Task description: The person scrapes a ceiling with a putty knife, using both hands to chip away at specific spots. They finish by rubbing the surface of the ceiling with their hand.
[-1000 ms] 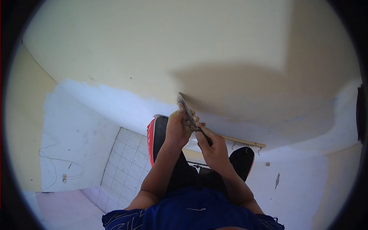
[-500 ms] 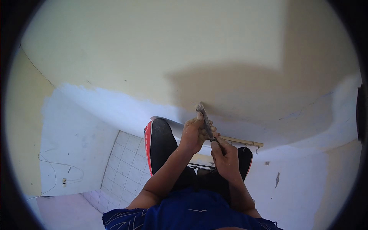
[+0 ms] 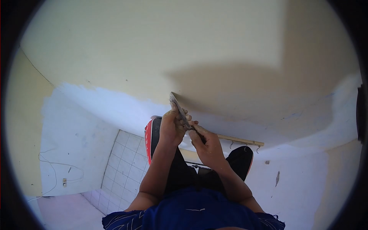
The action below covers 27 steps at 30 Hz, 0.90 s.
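A putty knife [image 3: 183,115] with a smeared grey blade slants up and to the left, its tip in front of the yellowish wall [image 3: 126,46]. My right hand [image 3: 207,147] is closed around its handle. Higher up, my left hand [image 3: 171,128] has its fingers curled behind the blade and its thumb close to the whitish tip. Pale dust or paste marks the fingers of both hands.
Below the yellow area, the wall carries a white coat [image 3: 115,101] with a ragged edge. A wooden rail with hooks [image 3: 241,140] shows beyond my right hand. At left are a socket [image 3: 64,183], a loose cable [image 3: 55,172] and floor tiles [image 3: 124,165].
Both hands have moved left and slightly up with the putty knife. Its tip now appears further left and higher against the wall, and both hands still hold it.
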Each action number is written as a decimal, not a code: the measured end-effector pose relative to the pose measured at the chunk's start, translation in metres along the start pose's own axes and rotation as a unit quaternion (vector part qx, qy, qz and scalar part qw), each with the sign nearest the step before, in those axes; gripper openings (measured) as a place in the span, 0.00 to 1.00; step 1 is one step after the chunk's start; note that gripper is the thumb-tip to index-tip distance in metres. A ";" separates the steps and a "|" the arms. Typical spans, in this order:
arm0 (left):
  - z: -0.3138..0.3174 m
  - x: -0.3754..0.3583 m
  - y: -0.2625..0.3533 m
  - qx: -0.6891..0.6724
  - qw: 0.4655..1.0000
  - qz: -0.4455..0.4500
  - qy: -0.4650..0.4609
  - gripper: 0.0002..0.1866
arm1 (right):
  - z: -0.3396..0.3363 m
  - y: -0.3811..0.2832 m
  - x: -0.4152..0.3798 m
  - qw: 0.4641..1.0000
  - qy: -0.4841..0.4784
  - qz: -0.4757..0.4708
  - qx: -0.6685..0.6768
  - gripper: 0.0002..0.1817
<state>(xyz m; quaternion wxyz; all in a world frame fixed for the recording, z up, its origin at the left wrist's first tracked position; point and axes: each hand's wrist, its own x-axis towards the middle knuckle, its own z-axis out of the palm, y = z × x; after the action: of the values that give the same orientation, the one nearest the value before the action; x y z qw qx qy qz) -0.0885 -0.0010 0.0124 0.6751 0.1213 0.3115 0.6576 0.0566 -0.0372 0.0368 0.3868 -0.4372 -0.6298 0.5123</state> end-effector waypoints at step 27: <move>0.006 0.003 -0.071 -0.046 0.990 -0.079 -0.103 0.23 | -0.040 0.005 -0.040 0.989 0.091 0.022 -0.115 0.18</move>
<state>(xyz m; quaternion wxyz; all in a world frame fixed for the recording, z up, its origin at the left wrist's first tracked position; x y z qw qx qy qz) -0.0277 -0.0040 -0.0247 0.7584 0.1321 0.2184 0.5997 0.1076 -0.0619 0.0376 0.3781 -0.5372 -0.6373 0.4030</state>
